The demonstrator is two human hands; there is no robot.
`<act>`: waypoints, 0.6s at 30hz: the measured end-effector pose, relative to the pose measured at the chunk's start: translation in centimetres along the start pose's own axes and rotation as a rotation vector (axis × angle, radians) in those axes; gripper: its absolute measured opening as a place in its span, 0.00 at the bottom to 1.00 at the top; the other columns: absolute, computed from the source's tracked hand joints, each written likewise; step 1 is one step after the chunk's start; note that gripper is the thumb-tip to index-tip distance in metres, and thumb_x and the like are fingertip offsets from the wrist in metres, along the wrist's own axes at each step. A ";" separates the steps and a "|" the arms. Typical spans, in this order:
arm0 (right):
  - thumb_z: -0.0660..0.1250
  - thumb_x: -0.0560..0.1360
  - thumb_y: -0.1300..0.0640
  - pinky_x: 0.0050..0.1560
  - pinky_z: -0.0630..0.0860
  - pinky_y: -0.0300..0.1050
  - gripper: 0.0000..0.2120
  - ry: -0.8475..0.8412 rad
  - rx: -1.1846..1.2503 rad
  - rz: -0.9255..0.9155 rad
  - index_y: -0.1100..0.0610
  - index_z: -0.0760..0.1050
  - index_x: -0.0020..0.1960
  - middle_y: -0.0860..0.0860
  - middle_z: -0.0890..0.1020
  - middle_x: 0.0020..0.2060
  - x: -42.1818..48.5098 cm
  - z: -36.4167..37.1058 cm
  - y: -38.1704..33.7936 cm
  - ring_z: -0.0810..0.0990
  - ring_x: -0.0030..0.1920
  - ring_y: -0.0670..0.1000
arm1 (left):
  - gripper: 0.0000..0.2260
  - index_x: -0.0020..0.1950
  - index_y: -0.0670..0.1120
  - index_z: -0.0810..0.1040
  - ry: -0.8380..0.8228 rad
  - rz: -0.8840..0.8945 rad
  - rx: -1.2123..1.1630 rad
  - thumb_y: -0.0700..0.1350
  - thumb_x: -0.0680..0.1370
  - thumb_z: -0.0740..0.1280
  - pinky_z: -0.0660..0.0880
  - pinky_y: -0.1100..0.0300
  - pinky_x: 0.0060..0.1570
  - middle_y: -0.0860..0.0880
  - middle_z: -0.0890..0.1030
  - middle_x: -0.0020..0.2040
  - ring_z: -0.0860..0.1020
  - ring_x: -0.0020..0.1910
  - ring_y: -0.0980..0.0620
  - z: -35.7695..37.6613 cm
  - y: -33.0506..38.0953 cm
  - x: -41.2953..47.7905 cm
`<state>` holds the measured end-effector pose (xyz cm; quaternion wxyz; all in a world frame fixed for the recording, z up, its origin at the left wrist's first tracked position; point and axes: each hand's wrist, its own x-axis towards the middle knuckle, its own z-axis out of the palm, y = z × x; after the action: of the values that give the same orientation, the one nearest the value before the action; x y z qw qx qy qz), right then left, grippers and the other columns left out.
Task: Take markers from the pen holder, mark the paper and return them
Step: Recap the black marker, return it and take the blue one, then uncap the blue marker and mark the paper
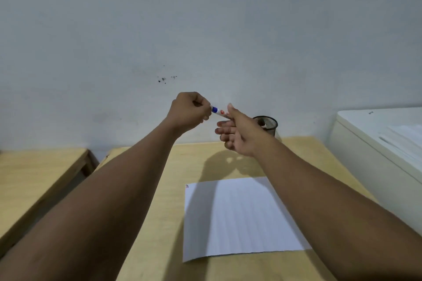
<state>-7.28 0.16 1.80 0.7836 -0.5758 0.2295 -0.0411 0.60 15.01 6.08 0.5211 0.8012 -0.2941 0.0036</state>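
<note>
We raise both hands above the desk (159,189). Our left grip (190,109) is clenched on the blue cap end of a marker (218,111), the right grip (237,131) loosely curled around its barrel, likely to uncap it. Mesh pen holder (268,124) just beyond the right grip; paper (239,217) below.

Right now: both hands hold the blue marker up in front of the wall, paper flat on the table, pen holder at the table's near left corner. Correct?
One slip. The head view shows the pen holder at the table's far right, by the wall behind the right hand. The rest stands: both hands, the left hand included, hold the blue marker up, paper flat.
</note>
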 end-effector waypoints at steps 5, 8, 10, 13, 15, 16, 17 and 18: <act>0.69 0.80 0.47 0.21 0.61 0.37 0.14 0.080 0.262 -0.034 0.58 0.75 0.44 0.52 0.77 0.30 -0.6 4.9 3.4 0.69 0.22 0.46 | 0.02 0.45 0.37 0.81 -0.153 -0.198 -0.278 0.35 0.77 0.70 0.80 0.55 0.44 0.38 0.84 0.40 0.82 0.39 0.44 -3.3 -3.2 -4.7; 0.71 0.79 0.52 0.21 0.63 0.37 0.13 0.081 0.187 -0.088 0.59 0.75 0.41 0.53 0.77 0.29 -1.0 6.4 5.0 0.70 0.23 0.47 | 0.09 0.50 0.34 0.83 -0.126 -0.286 -0.384 0.40 0.76 0.75 0.81 0.56 0.45 0.40 0.84 0.40 0.83 0.39 0.44 -4.0 -6.1 -7.1; 0.72 0.79 0.51 0.22 0.66 0.37 0.14 0.041 0.103 -0.114 0.60 0.77 0.41 0.53 0.78 0.29 -1.2 7.0 5.9 0.72 0.23 0.47 | 0.11 0.50 0.35 0.84 -0.101 -0.308 -0.424 0.43 0.76 0.76 0.82 0.56 0.47 0.44 0.84 0.38 0.84 0.40 0.45 -4.4 -7.8 -8.3; 0.70 0.80 0.52 0.25 0.69 0.38 0.15 -0.029 -0.001 -0.152 0.61 0.77 0.41 0.56 0.79 0.30 -1.3 7.5 7.0 0.74 0.22 0.46 | 0.08 0.46 0.36 0.84 -0.102 -0.325 -0.463 0.42 0.77 0.75 0.83 0.54 0.52 0.47 0.84 0.36 0.84 0.39 0.47 -4.7 -9.7 -9.6; 0.69 0.81 0.53 0.27 0.70 0.38 0.15 -0.055 -0.046 -0.179 0.61 0.76 0.41 0.56 0.79 0.31 -1.3 7.6 7.2 0.76 0.23 0.47 | 0.07 0.45 0.35 0.83 -0.085 -0.351 -0.526 0.40 0.77 0.74 0.84 0.57 0.50 0.45 0.83 0.36 0.84 0.38 0.47 -4.7 -10.7 -10.2; 0.68 0.81 0.53 0.26 0.70 0.38 0.14 -0.042 -0.020 -0.188 0.61 0.75 0.41 0.56 0.79 0.30 -1.2 7.3 7.0 0.75 0.23 0.46 | 0.07 0.45 0.34 0.82 -0.052 -0.375 -0.569 0.39 0.78 0.73 0.84 0.59 0.48 0.45 0.81 0.37 0.84 0.37 0.47 -5.0 -11.2 -10.5; 0.69 0.81 0.54 0.24 0.69 0.37 0.13 -0.010 0.039 -0.192 0.60 0.74 0.41 0.54 0.78 0.29 -0.9 6.7 6.7 0.75 0.22 0.46 | 0.07 0.45 0.34 0.82 -0.008 -0.403 -0.603 0.39 0.78 0.73 0.84 0.60 0.47 0.44 0.80 0.37 0.84 0.37 0.47 -5.4 -11.9 -10.9; 0.69 0.81 0.54 0.23 0.68 0.36 0.13 0.032 0.065 -0.204 0.59 0.74 0.40 0.53 0.78 0.27 -0.6 5.8 6.3 0.74 0.21 0.45 | 0.07 0.45 0.35 0.82 0.032 -0.426 -0.615 0.39 0.78 0.73 0.84 0.61 0.46 0.44 0.80 0.37 0.84 0.37 0.47 -5.9 -12.8 -11.3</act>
<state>-6.73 7.56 -2.44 0.7899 -0.5697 0.1808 -0.1375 -0.86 28.91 -5.42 0.7310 0.6503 -0.0999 -0.1812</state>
